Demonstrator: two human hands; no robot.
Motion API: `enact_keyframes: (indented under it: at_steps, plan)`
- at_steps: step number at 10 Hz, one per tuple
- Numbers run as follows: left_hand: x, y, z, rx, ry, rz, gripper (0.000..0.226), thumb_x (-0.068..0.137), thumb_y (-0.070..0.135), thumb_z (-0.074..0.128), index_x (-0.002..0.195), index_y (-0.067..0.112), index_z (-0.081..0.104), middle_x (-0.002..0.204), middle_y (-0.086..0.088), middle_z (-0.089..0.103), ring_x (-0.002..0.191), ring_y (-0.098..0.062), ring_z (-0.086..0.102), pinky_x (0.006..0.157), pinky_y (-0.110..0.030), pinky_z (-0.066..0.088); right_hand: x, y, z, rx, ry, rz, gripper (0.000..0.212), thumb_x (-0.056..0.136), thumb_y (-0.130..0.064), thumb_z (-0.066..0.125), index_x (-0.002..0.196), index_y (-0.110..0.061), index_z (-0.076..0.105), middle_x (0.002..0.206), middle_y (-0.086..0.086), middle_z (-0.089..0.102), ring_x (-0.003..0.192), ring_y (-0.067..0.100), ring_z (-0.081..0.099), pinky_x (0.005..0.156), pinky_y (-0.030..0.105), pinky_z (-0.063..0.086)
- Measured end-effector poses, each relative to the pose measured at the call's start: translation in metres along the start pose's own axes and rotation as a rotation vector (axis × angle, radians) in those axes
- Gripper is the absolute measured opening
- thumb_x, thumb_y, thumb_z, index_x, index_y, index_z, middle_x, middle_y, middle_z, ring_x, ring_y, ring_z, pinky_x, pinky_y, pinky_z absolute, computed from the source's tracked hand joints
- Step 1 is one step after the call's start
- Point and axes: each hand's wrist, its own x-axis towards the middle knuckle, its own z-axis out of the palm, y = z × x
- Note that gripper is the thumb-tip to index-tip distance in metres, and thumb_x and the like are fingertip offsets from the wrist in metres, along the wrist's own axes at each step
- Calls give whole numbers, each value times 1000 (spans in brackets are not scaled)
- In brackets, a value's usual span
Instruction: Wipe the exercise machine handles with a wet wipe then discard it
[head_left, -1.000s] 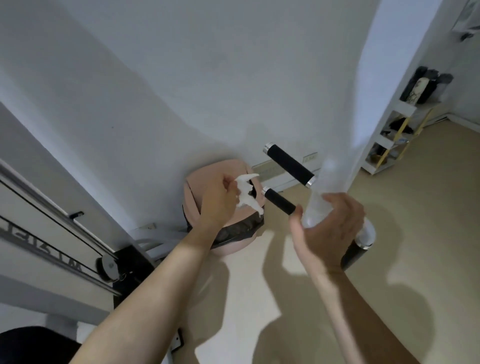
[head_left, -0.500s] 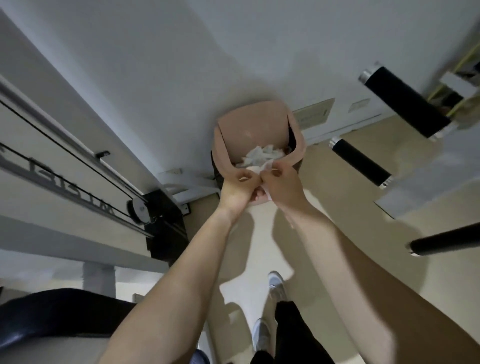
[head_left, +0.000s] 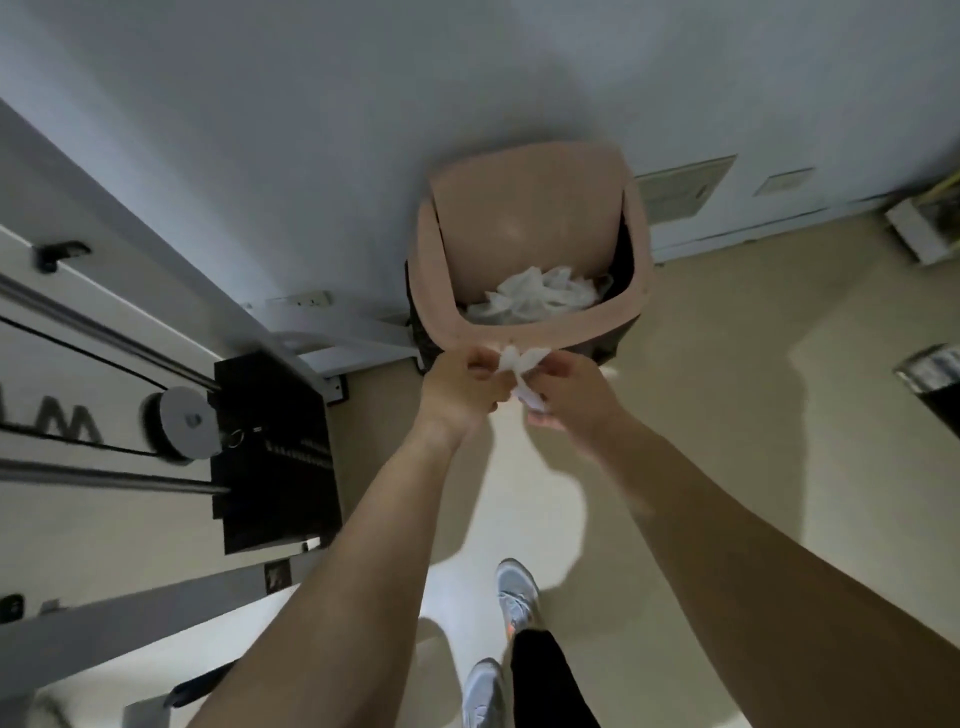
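Two hands share the crumpled white wet wipe (head_left: 521, 370): my left hand (head_left: 461, 388) pinches one end between curled fingers and thumb, and my right hand (head_left: 570, 401) pinches the other, with a loose tail hanging below. I hold the wipe just at the near rim of the pink plastic waste bin (head_left: 587, 325), not yet over its opening. Used white tissues (head_left: 540, 297) already lie heaped inside, and the bin's flap lid stands tilted up at the back.

I judge the wiping finished and the discard step in hand. The next move calls for carrying the wipe forward past the rim, then loosening both pinches so it drops in and does not catch on the edge.

Both forearms reach out nearly straight and converge, wrists close together, above the pale floor.
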Motion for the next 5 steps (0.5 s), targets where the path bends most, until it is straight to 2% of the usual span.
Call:
enact_keyframes:
  at_steps: [1,2,3,4,5]
  plan:
    - [36,-2,4,-22,-46,-7,22,97,18,64,117,11,71,93,-3,70,83,-19,66,66,-25,51,50,5,-5,-96,39,-29,17,93,-10,65,85,-25,69,84,-3,69,82,14,63,68,29,52]
    - [70,-6,0,-77,29,-54,15,99,17,59,113,18,66,95,0,65,82,-15,60,74,-24,51,121,0,-8,-194,145,-77,20,90,-3,61,76,-16,65,78,6,61,82,25,62,72,36,57]
    - [95,-21,-8,-115,116,-123,25,100,18,57,124,14,60,112,-7,64,89,-20,61,82,-33,53,183,-11,-6,-335,168,-34,48,95,-13,58,142,-14,50,123,5,57,113,27,59,87,33,48]
    - [93,-27,-22,-91,171,-126,13,100,15,55,111,11,62,99,-6,64,82,-20,60,72,-29,49,198,-14,1,-492,225,4,63,99,-14,51,156,-7,25,150,15,45,131,34,50,87,32,40]
    - [79,-33,-30,-50,176,-124,15,99,13,52,86,11,59,81,-8,60,75,-24,54,70,-33,45,172,-4,4,-622,261,34,51,103,-17,46,150,-3,34,148,19,46,131,36,50,97,36,43]
